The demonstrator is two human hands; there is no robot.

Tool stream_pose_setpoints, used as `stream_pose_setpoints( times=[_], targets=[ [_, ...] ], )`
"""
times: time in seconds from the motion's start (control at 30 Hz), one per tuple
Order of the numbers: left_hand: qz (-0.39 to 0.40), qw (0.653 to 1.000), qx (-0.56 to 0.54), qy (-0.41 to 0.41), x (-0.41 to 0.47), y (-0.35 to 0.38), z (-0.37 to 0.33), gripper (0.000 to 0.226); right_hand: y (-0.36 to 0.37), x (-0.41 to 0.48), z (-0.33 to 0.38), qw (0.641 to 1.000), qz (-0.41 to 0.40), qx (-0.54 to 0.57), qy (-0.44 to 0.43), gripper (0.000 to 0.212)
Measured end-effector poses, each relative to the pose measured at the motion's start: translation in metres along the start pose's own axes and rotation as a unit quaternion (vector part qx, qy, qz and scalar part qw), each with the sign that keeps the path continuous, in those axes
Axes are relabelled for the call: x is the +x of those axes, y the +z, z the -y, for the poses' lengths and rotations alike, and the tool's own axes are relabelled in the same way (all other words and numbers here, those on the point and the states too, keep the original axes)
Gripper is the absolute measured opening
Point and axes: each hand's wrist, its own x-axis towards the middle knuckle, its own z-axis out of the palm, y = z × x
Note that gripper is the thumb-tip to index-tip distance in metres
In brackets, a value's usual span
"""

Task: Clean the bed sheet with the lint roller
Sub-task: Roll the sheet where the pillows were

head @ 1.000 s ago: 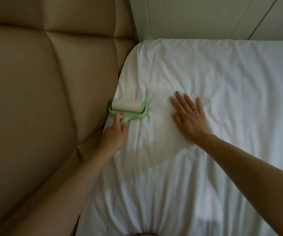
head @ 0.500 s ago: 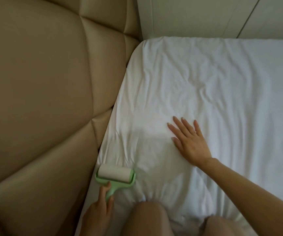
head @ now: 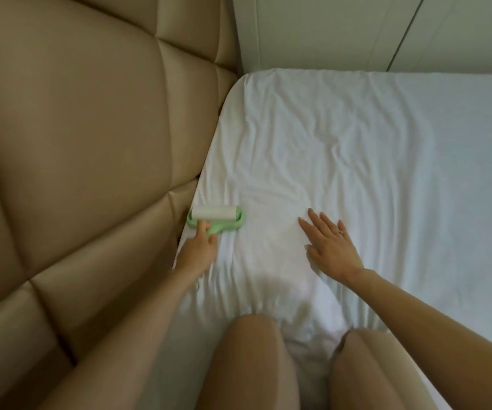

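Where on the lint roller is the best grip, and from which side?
By the green handle, from the near side: it points back toward the person, as the left hand grips it, leaving the white roll free on the bed sheet.

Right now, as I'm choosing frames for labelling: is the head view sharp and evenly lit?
Head view: left hand and lint roller look slightly blurred, right hand sharper; sheet is shaded near the knees, brighter rightward; wide-angle bends the headboard seams.
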Motion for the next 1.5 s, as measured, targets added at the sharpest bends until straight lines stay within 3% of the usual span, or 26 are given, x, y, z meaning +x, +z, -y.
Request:
stream_pose_setpoints(
  times=[0.17,0.3,0.4,0.53,0.8,0.87,0.97,1.03,1.1,1.13,1.2,1.27,1.33,1.4,1.47,1.5],
  targets=[
    [0.002,0.999,0.033,0.02,-0.075,0.035,0.073,0.043,0.001,-0.001,0.005,1.0,-0.002,0.008,0.014,0.058],
    [-0.022,0.997,0.045,0.059,-0.09,0.026,0.086,0.046,0.0,-0.005,0.011,0.998,0.002,0.048,0.035,0.058],
    [-0.026,0.989,0.057,0.137,-0.09,0.007,0.07,0.041,0.003,-0.021,0.005,0.996,-0.023,0.038,0.081,0.058],
    [0.09,0.964,0.104,0.227,-0.068,0.006,0.042,0.039,0.014,-0.054,-0.012,0.984,-0.049,0.049,0.161,0.059],
    [0.104,0.948,0.163,0.253,-0.026,0.042,-0.052,0.039,0.011,-0.071,-0.02,0.956,-0.092,0.223,0.168,0.053],
    [0.108,0.955,0.126,0.244,-0.015,0.042,-0.089,0.039,0.008,-0.075,-0.009,0.927,-0.152,0.273,0.206,0.05],
    [0.089,0.969,-0.003,0.229,-0.023,0.052,-0.134,0.036,-0.007,-0.084,0.013,0.854,-0.247,0.367,0.274,0.035],
    [0.084,0.966,-0.1,0.223,-0.042,0.066,-0.154,0.034,-0.028,-0.085,0.021,0.789,-0.205,0.505,0.282,0.029],
    [0.111,0.955,-0.186,0.203,-0.067,0.086,-0.169,0.039,-0.051,-0.084,0.023,0.705,-0.107,0.65,0.262,0.035],
    [0.132,0.947,-0.226,0.187,-0.079,0.097,-0.175,0.04,-0.059,-0.083,0.021,0.682,-0.079,0.68,0.258,0.037],
    [0.175,0.927,-0.292,0.159,-0.094,0.115,-0.185,0.04,-0.069,-0.082,0.01,0.673,-0.083,0.681,0.276,0.03],
    [0.212,0.92,-0.254,0.21,-0.1,0.129,-0.196,0.039,-0.073,-0.085,-0.011,0.659,-0.136,0.671,0.312,0.018],
    [0.251,0.909,-0.127,0.308,-0.098,0.136,-0.204,0.033,-0.074,-0.093,-0.042,0.661,-0.194,0.635,0.349,0.011],
    [0.206,0.9,0.004,0.383,-0.086,0.144,-0.208,0.034,-0.078,-0.106,-0.075,0.692,-0.214,0.585,0.366,0.015],
    [0.117,0.905,0.104,0.395,-0.073,0.15,-0.209,0.041,-0.081,-0.123,-0.106,0.751,-0.186,0.518,0.364,0.022],
    [0.092,0.904,0.147,0.391,-0.066,0.154,-0.211,0.056,-0.082,-0.133,-0.117,0.79,-0.159,0.468,0.362,0.024]
  ],
)
